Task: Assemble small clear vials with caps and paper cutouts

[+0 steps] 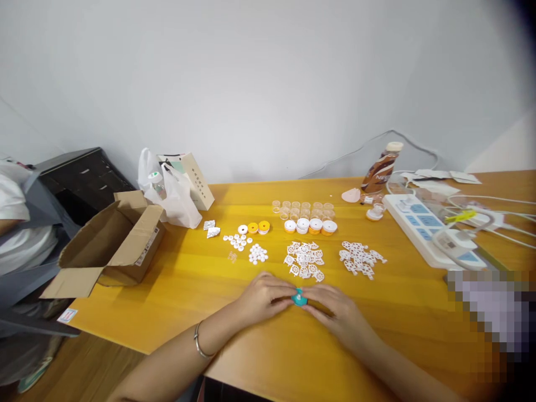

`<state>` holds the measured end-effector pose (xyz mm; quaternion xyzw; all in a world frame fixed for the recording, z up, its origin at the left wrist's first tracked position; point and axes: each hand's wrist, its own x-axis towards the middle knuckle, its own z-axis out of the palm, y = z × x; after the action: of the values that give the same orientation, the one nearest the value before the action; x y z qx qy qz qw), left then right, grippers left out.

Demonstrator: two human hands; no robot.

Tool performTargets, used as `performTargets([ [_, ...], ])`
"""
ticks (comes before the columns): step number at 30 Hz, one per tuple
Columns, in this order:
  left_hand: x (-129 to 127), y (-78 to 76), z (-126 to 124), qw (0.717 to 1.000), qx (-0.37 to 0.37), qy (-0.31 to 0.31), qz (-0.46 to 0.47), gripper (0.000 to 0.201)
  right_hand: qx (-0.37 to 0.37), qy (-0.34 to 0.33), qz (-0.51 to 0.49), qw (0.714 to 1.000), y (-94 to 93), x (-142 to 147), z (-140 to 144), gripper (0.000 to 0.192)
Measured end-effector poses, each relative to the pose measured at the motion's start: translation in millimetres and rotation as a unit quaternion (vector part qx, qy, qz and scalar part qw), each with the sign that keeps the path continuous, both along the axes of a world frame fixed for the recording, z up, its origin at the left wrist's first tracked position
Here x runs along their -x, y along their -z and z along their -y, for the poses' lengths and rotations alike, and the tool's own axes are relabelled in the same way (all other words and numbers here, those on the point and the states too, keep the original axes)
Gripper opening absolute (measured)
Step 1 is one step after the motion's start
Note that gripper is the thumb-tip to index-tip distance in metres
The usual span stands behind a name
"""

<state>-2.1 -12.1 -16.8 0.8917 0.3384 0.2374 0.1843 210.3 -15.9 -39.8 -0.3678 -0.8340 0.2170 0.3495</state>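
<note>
Between my two hands is a small teal plastic part [298, 298] with a white piece at its middle. My left hand [266, 298] pinches its left side, and my right hand [335, 310] pinches its right side. Beyond it on the table lies a pile of white wheel-like plastic pieces [304, 258]. Farther right is a heap of flat white cut-out pieces [359, 258]. To the left are small white round pieces [258, 254], white ring-like caps [237, 242] and tiny clear bits [231, 256]. White and orange round caps [315, 225] stand in a row before clear cups [305, 209].
An open cardboard box [125, 245] stands at the left, near a white plastic bag [180, 195] and a printed box [196, 181]. At right are a drink bottle [380, 167], a power strip [431, 231] and cables. Someone in a white sleeve [12, 192] sits far left.
</note>
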Motion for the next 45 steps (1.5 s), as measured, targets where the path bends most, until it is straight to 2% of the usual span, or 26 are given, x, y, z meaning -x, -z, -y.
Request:
performTargets([
  [10,4,5.9,0,0.996,-0.072,0.017,-0.04,0.025,-0.049,-0.01,0.044,0.998,4.8,-3,-1,0.022],
  [24,4,10.6,1,0.992,-0.11,0.019,-0.058,0.026,-0.094,-0.011,0.029,0.995,9.0,-5,0,0.024],
  [38,-1,1.3,5,0.98,-0.158,0.026,-0.119,0.025,-0.141,-0.015,0.047,0.989,3.0,-1,3,0.027],
  [45,-1,3.8,6,0.977,-0.174,0.02,-0.118,0.024,-0.127,-0.015,0.011,0.992,4.5,1,4,0.024],
])
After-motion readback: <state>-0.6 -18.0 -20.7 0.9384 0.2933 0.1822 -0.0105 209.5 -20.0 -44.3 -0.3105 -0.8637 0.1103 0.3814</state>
